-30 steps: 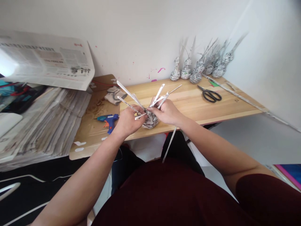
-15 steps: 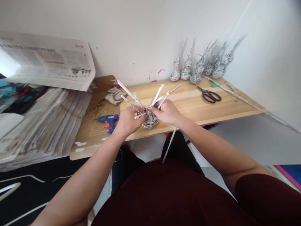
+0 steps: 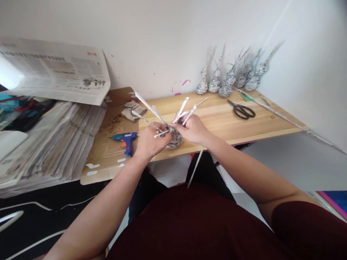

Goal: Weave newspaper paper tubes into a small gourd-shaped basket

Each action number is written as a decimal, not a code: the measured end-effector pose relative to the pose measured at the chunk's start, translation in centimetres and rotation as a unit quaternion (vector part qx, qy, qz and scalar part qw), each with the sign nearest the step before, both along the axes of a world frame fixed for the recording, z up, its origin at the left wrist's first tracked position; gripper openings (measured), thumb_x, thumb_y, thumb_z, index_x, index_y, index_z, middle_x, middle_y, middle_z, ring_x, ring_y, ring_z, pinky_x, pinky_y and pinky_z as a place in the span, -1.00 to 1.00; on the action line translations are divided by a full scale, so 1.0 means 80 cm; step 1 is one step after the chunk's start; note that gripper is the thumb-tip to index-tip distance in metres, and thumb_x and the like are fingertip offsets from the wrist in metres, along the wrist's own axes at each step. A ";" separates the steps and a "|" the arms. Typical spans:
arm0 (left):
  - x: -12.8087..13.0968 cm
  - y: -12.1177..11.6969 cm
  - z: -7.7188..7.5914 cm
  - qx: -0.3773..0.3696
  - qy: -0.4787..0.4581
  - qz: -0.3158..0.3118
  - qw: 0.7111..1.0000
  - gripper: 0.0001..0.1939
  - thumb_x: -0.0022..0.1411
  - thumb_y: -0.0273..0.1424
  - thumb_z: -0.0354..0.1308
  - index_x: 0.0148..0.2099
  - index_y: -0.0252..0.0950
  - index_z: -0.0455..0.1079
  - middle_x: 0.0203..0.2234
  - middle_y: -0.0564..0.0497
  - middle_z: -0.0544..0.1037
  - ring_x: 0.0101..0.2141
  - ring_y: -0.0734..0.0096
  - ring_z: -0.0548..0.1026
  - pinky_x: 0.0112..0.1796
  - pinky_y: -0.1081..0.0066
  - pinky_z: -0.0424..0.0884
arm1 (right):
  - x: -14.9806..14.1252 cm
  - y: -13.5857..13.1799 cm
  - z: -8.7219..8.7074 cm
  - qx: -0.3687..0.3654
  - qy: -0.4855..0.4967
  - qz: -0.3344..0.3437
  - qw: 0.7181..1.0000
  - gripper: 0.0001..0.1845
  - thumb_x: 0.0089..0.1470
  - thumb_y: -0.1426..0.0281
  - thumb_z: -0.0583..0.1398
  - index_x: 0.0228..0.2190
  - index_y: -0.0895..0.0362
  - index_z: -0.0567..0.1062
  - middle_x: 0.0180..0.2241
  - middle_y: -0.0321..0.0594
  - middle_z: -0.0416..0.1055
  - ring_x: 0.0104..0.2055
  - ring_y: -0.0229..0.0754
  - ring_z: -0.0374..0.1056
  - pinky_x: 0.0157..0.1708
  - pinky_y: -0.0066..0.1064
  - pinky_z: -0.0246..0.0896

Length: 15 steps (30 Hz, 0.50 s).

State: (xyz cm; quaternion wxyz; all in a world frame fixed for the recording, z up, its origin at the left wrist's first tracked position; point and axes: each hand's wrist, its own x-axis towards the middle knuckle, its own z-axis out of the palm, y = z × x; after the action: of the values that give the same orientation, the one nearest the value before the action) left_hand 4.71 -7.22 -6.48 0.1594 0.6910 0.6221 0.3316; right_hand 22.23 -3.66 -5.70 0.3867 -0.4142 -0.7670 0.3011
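A small woven piece of rolled newspaper tubes (image 3: 175, 140) sits at the near edge of the wooden table (image 3: 222, 119). Several loose tube ends (image 3: 151, 112) fan up and out from its top. My left hand (image 3: 150, 141) is closed on the piece's left side, fingers pinched round a tube. My right hand (image 3: 193, 129) is closed on its right side, pinching tubes near the top. One long tube (image 3: 195, 167) hangs down from under my right hand past the table edge.
A blue glue gun (image 3: 125, 138) lies left of my hands on a cardboard sheet. A grey rag (image 3: 133, 110) lies behind it. Black scissors (image 3: 242, 109) and several finished woven pieces (image 3: 230, 81) stand at the back right. Stacked newspapers (image 3: 48, 133) fill the left.
My left hand has shifted slightly right and down on the woven piece. The tube ends have tilted a little. The right hand stays in place.
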 end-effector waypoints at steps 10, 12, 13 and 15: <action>-0.014 -0.005 0.000 0.005 -0.037 -0.106 0.994 -0.70 0.12 -0.30 0.27 -0.09 -0.25 0.41 -0.13 -0.08 0.60 -0.09 0.19 0.56 -0.04 0.23 0.47 | 0.011 0.007 -0.001 0.000 0.043 -0.019 0.999 -0.84 0.10 0.35 0.26 -0.47 0.14 0.44 -0.46 -0.26 0.44 -0.37 -0.20 0.37 -0.28 -0.33 0.20; -0.025 -0.005 -0.007 -0.007 -0.115 -0.139 0.984 -0.56 0.12 -0.28 0.29 0.03 -0.26 0.32 0.00 -0.14 0.53 -0.01 0.17 0.54 -0.12 0.29 0.51 | 0.019 0.013 -0.005 0.000 0.069 -0.018 0.997 -0.80 0.09 0.29 0.28 -0.46 0.14 0.45 -0.49 -0.28 0.43 -0.39 -0.20 0.35 -0.31 -0.34 0.20; -0.029 -0.005 -0.011 -0.011 -0.158 -0.137 0.978 -0.50 0.11 -0.26 0.31 0.07 -0.25 0.28 0.07 -0.17 0.49 0.01 0.15 0.54 -0.17 0.31 0.53 | 0.023 0.017 -0.006 0.001 0.081 -0.012 0.997 -0.78 0.09 0.26 0.28 -0.45 0.14 0.46 -0.49 -0.28 0.43 -0.40 -0.20 0.36 -0.32 -0.34 0.20; -0.036 -0.003 -0.019 -0.009 -0.222 -0.116 0.968 -0.39 0.07 -0.21 0.37 0.11 -0.24 0.24 0.18 -0.21 0.38 0.05 0.10 0.53 -0.21 0.32 0.55 | 0.030 0.023 -0.008 0.008 0.103 0.009 0.995 -0.75 0.08 0.22 0.29 -0.44 0.14 0.47 -0.49 -0.27 0.44 -0.39 -0.19 0.37 -0.32 -0.34 0.21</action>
State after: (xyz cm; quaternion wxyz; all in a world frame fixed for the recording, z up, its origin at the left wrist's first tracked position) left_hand 1.83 -7.43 -7.98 0.3369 0.6663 0.4897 0.4503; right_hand 24.61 -1.84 -6.36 0.4640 -0.3708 -0.7291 0.3401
